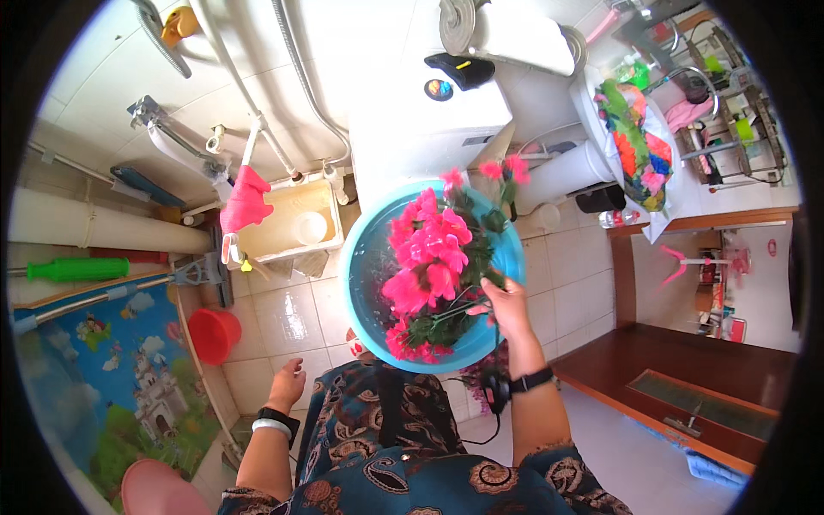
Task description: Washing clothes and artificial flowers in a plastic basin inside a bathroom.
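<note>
In front of me is a round light-blue plastic basin (353, 283) with water in it. My right hand (506, 302) is closed around the green stems of a bunch of bright pink artificial-looking flowers (428, 248), at the basin's right side. The blossoms spread over the basin, and a few stems lean out past its far rim. My left hand (288, 384) hangs left of the basin, near my left knee, holding nothing, its fingers loosely bent. More purplish-pink flowers (479, 380) show below the basin's near right edge, partly hidden by my right wrist.
A white appliance (418, 129) stands behind the basin. A mop sink (283, 193) with a pink cloth (246, 199) hung above lies back left. A red bucket (214, 336) is at left; a washbasin (673, 193) holding colourful fabric and a brown wooden door (682, 380) are at right.
</note>
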`<state>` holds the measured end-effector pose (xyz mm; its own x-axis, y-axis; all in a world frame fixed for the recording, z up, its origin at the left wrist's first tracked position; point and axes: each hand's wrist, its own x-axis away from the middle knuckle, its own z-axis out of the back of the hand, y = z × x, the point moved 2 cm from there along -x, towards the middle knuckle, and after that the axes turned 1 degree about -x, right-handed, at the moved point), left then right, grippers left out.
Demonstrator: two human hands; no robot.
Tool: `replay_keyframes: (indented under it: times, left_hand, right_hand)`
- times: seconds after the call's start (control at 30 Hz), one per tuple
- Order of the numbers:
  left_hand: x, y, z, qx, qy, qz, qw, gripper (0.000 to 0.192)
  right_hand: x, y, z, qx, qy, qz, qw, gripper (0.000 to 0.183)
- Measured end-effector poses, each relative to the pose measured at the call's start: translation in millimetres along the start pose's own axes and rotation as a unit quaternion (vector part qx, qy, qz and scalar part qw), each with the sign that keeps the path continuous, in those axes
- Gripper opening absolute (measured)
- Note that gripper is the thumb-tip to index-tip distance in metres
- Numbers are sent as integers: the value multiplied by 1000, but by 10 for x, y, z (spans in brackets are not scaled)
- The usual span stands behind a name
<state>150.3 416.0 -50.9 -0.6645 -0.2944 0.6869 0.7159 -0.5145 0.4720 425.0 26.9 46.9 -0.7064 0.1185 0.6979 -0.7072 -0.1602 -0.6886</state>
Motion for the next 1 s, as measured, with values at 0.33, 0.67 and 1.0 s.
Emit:
replay_keyframes:
  times: [0.33, 0.67, 1.0]
  left_hand:
    - [163, 2523, -271, -233, 31, -331, 914, 84]
    - [-1249, 2818, -1674, -464, -90, -255, 844, 98]
    - [-1137, 2912, -1468, -371, -76, -165, 911, 79]
  right_hand:
    - [-478, 292, -237, 625, 71, 277, 727, 89]
    - [-1335, 927, -246, 696, -32, 167, 697, 70]
    - [-1451, 353, -387, 661, -112, 119, 733, 68]
